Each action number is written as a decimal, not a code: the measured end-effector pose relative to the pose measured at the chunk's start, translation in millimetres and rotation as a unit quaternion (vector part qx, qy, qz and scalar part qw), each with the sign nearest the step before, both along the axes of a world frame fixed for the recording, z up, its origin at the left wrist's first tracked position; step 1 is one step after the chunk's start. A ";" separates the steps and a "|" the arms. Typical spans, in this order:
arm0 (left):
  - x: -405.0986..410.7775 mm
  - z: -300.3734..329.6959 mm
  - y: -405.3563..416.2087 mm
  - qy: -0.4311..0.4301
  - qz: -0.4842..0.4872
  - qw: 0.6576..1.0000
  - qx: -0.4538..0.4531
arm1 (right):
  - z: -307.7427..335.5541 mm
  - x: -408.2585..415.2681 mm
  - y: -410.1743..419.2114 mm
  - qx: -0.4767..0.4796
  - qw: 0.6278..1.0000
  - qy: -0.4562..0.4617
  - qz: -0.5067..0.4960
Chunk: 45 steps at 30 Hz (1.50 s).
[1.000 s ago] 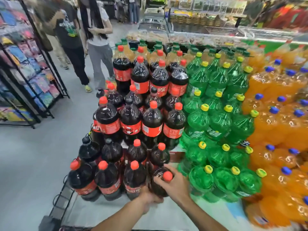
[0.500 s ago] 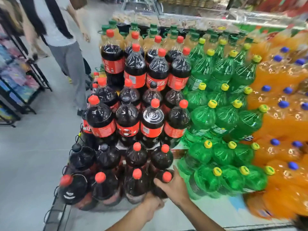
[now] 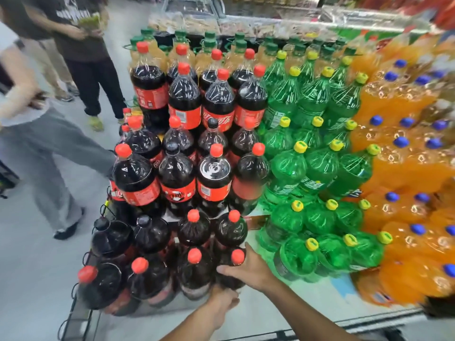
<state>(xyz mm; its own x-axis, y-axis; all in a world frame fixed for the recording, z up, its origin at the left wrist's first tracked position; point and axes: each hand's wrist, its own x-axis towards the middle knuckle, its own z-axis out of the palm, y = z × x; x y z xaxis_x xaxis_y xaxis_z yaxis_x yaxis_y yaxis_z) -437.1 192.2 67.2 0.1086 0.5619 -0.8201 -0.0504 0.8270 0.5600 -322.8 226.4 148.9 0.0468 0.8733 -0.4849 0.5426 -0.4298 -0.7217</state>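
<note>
At the near right corner of the dark cola stack stands the cola bottle [image 3: 230, 281] that both hands are holding. It is a big clear plastic bottle, nearly black with drink, topped by a red cap [image 3: 237, 256], and its label is hidden. The right hand [image 3: 250, 267] lies over its shoulder just under the cap, fingers together and clamped on it. The left hand [image 3: 221, 301] grips low on the body, fingertips out of sight. The bottle stands upright against a red-capped neighbour [image 3: 194, 269] on its left, with green bottles [image 3: 298, 257] just to its right.

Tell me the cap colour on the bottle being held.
Red round plastic cap on the dark cola bottle; head view.
</note>
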 end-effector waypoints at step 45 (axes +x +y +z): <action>367.5 168.5 -271.0 0.210 -0.655 0.281 0.669 | 115.8 356.6 -541.6 0.123 0.899 -0.215 -0.361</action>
<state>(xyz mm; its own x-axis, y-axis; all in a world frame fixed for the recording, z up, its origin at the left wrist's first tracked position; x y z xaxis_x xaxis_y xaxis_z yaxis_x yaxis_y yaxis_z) -69.6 -78.8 235.7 0.9928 0.1009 -0.0641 0.1092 -0.9836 0.1434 33.8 -315.1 264.8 0.7818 0.6180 -0.0831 0.4371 -0.6381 -0.6338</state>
